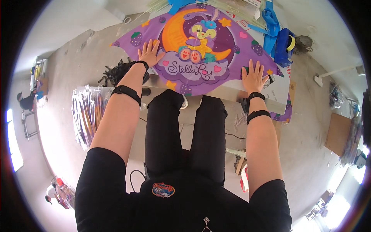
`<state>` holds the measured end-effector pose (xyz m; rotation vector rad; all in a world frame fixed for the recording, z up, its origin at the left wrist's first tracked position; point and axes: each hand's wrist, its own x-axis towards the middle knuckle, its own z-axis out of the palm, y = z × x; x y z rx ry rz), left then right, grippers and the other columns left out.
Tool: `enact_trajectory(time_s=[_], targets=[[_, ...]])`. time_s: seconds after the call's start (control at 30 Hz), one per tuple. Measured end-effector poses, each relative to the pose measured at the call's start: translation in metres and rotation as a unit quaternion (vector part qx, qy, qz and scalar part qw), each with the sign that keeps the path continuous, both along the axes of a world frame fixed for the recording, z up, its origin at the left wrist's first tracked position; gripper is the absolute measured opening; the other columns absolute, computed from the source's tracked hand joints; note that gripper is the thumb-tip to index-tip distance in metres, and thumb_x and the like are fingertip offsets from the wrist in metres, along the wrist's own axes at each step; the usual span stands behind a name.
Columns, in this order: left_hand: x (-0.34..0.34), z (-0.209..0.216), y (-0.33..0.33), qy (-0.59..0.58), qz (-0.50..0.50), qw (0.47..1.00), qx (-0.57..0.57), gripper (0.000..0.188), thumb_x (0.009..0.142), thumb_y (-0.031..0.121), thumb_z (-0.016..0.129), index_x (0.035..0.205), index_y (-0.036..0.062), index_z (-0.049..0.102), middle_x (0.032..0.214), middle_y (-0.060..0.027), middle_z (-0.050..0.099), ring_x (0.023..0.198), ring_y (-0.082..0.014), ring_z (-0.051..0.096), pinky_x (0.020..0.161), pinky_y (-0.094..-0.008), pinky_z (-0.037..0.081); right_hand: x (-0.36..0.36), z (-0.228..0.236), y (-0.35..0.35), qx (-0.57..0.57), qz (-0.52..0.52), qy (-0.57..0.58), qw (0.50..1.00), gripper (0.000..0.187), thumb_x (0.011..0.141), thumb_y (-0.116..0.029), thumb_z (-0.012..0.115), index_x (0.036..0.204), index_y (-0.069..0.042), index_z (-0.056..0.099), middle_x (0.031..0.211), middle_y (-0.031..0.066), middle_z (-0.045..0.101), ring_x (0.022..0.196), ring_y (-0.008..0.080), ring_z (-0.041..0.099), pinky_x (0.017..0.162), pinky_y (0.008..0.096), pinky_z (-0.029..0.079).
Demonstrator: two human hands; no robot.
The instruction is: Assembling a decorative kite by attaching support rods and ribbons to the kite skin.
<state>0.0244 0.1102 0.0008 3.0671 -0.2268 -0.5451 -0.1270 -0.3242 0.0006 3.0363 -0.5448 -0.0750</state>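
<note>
A purple kite sail [154,23] lies spread flat on the table in front of me. It is printed with a cartoon rabbit on an orange moon, with stars, hearts and berries around it. My left hand [150,55] rests palm down on its left side, fingers spread. On the right side, near the lower edge of the sail, my right hand [254,77] also lies flat with its fingers apart. Neither hand grips anything. Black bands circle both my wrists and forearms.
A blue tape dispenser [284,48] and blue strips [271,23] are at the right. Thin pale rods [237,12] lie behind the sail. Black tangled strips [116,72] and shiny packaged bundles [91,114] are at left. Other people [28,101] work far left. Cardboard [337,133] stands far right.
</note>
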Motion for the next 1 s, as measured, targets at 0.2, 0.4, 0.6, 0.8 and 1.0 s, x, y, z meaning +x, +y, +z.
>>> enact_trajectory(time_s=[0.2,0.4,0.6,0.8,1.0], targets=[[0.007,0.000,0.000,-0.028,-0.009,1.000,0.011,0.078,0.089,0.069,0.038,0.153,0.0333,0.010,0.161,-0.0041,0.003,0.147,-0.0313,0.004,0.114,-0.0593,0.007,0.002,0.005,0.000,-0.015,0.008,-0.050,0.999,0.058,0.096,-0.052,0.037,0.148,-0.026,0.033,0.154,0.0082,0.028,0.142,0.0308,0.025,0.108,0.0674,0.016],[-0.016,0.018,-0.015,-0.056,-0.040,0.994,0.090,0.076,0.092,0.058,0.042,0.154,0.0224,0.014,0.160,-0.0113,0.008,0.146,-0.0341,0.009,0.113,-0.0600,0.011,-0.007,0.009,0.007,0.009,0.011,-0.065,0.998,0.061,0.096,-0.050,0.041,0.148,-0.020,0.032,0.154,0.0105,0.029,0.142,0.0309,0.026,0.110,0.0649,0.015],[-0.085,0.025,-0.053,-0.037,-0.248,0.968,-0.010,0.073,0.091,0.055,0.048,0.151,0.0196,0.026,0.158,-0.0138,0.015,0.145,-0.0353,0.014,0.113,-0.0602,0.012,-0.010,0.012,0.008,0.037,-0.013,-0.055,0.998,0.063,0.096,-0.049,0.041,0.150,-0.019,0.028,0.155,0.0102,0.026,0.143,0.0289,0.023,0.113,0.0603,0.013],[-0.071,0.048,-0.057,-0.086,-0.333,0.938,-0.039,0.064,0.090,0.049,0.053,0.143,0.0158,0.039,0.148,-0.0155,0.035,0.137,-0.0354,0.033,0.108,-0.0540,0.030,-0.005,0.008,0.006,0.034,-0.020,-0.078,0.996,0.064,0.096,-0.048,0.041,0.150,-0.016,0.026,0.155,0.0114,0.026,0.144,0.0273,0.023,0.115,0.0571,0.013],[0.066,0.036,-0.063,-0.142,-0.171,0.942,-0.253,0.029,0.085,0.025,0.061,0.109,0.0080,0.064,0.114,-0.0191,0.061,0.107,-0.0372,0.057,0.090,-0.0464,0.047,-0.005,0.011,0.002,0.064,-0.019,-0.116,0.991,0.063,0.095,-0.043,0.047,0.147,-0.012,0.030,0.153,0.0138,0.029,0.142,0.0289,0.026,0.115,0.0540,0.015]])
